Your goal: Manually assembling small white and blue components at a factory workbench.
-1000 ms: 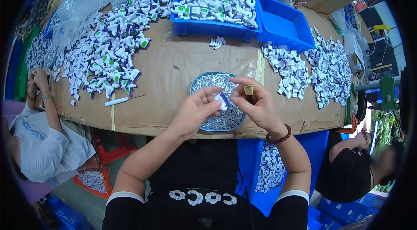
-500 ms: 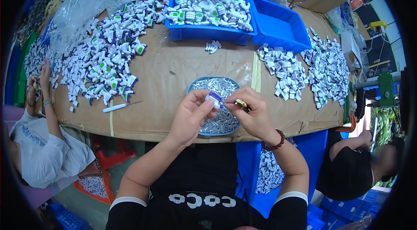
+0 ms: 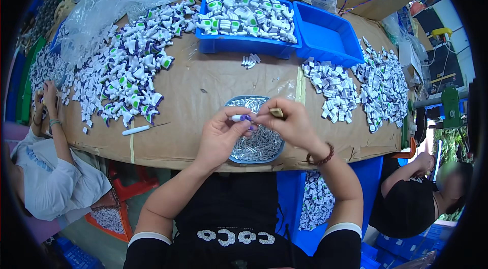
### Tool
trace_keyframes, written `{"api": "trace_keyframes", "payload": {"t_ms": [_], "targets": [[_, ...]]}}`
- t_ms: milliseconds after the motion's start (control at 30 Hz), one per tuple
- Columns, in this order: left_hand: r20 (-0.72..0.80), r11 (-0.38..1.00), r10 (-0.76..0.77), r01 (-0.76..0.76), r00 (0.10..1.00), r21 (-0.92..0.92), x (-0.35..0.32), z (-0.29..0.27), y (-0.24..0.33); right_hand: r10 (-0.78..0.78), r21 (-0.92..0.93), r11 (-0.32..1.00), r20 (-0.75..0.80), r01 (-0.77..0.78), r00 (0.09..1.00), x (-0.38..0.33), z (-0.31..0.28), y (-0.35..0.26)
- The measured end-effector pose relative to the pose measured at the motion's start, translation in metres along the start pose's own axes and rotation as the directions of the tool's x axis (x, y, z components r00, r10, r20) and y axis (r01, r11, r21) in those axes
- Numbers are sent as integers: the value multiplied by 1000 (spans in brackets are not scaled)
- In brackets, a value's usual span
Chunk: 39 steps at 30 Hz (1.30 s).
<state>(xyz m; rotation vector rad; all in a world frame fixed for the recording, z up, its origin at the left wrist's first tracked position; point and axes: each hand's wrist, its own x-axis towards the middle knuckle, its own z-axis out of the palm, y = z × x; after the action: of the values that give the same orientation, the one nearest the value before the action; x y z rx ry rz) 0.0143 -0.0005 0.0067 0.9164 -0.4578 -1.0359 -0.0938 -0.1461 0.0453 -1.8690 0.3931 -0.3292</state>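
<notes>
Just above the blue-grey tub (image 3: pixel 281 148) of small metal pins (image 3: pixel 259 148), my two hands meet at the fingertips. My left hand (image 3: pixel 221 136) is closed on a small white and purple plastic part (image 3: pixel 238 117), its purple end toward the right hand. The thumb and forefinger of my right hand (image 3: pixel 294 125) pinch together against that purple end; whatever tiny piece is between them is too small to make out. Tucked in the same hand is a short gold-coloured object (image 3: pixel 276 112), its kind hidden by the fingers.
White, green and purple parts fill a blue bin (image 3: pixel 244 44) at the back; a second blue bin (image 3: pixel 330 33) adjoins it. Loose parts heap at left (image 3: pixel 132 66) and right (image 3: pixel 333 88). A white-handled awl (image 3: pixel 137 130) lies left. Co-workers sit at left (image 3: pixel 56 172) and right (image 3: pixel 409 200).
The plastic part has turned in my left hand, so its purple end now faces right. My right fingertips have moved left and up against it. The view has shifted slightly.
</notes>
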Motion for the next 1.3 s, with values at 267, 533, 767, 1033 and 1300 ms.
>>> {"api": "trace_keyframes", "payload": {"t_ms": [267,533,767,1033,1300], "targets": [[-57,994,-108,108,993,6,3,-25,2,-366,-872,344,216,347,905,108,-20,71],[3,994,-88,88,996,71,9,-32,-3,-210,-876,237,375,419,903,117,-9,65],[34,988,-152,153,988,-27,13,-25,-4,-184,-830,446,280,334,942,101,-22,75],[33,972,-198,201,980,-118,11,-12,-3,117,93,989,-5,-116,993,36,-24,4],[62,968,-223,228,973,-101,5,-1,1,24,-31,999,74,-22,997,-8,-17,6]]}}
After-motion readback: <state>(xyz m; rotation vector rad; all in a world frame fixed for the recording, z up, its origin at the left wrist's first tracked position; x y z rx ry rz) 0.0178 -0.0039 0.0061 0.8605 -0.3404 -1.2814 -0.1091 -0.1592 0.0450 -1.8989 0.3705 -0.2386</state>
